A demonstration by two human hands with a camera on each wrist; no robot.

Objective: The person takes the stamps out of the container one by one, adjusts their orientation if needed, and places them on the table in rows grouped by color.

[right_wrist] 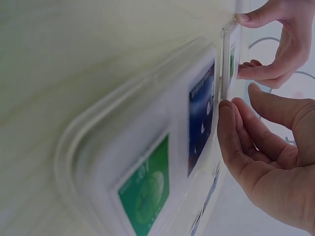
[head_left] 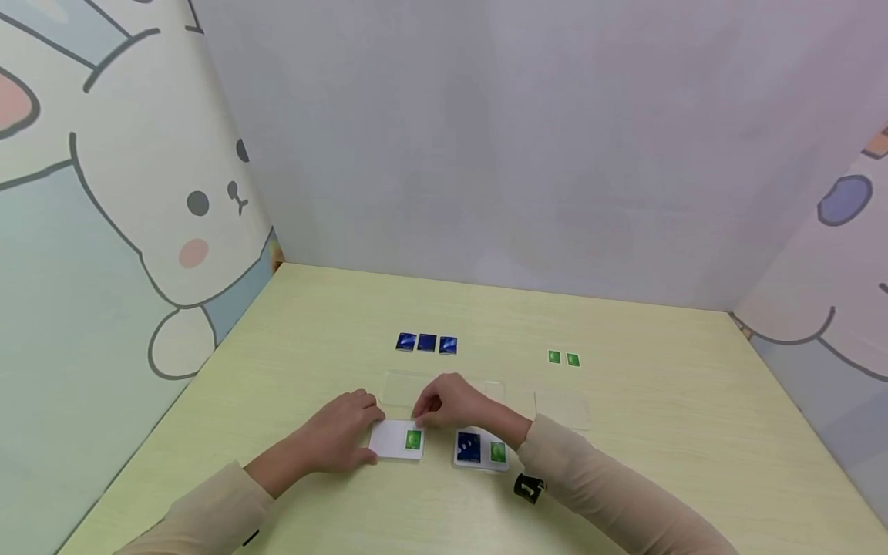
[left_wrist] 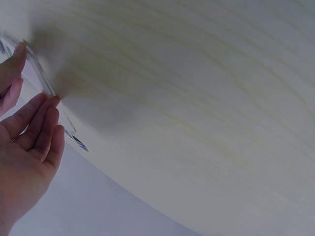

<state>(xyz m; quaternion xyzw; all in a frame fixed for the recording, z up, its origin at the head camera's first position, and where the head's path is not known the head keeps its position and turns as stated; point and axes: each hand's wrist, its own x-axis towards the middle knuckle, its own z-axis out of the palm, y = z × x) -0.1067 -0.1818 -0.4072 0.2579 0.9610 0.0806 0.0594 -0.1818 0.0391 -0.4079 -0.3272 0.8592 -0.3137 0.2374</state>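
A flat clear case with a white face (head_left: 388,441) lies on the table and bears a green stamp (head_left: 413,439) at its right end. My left hand (head_left: 338,433) holds its left end, fingers at the upper corner and thumb at the lower. At its upper right corner, my right hand (head_left: 451,402) touches the edge with bent fingers. The right wrist view shows the thumb apart from the right hand's fingertips (right_wrist: 226,105). Just right of it lies a second case (head_left: 483,464) with a dark blue stamp (head_left: 468,447) and a green stamp (head_left: 498,452).
Dark blue stamps (head_left: 426,343) lie in a row farther back, and two green stamps (head_left: 563,358) lie to the right. Behind the hands is a transparent tray (head_left: 398,389); a clear sheet (head_left: 563,408) lies right of it. A small black object (head_left: 529,488) sits by the right sleeve.
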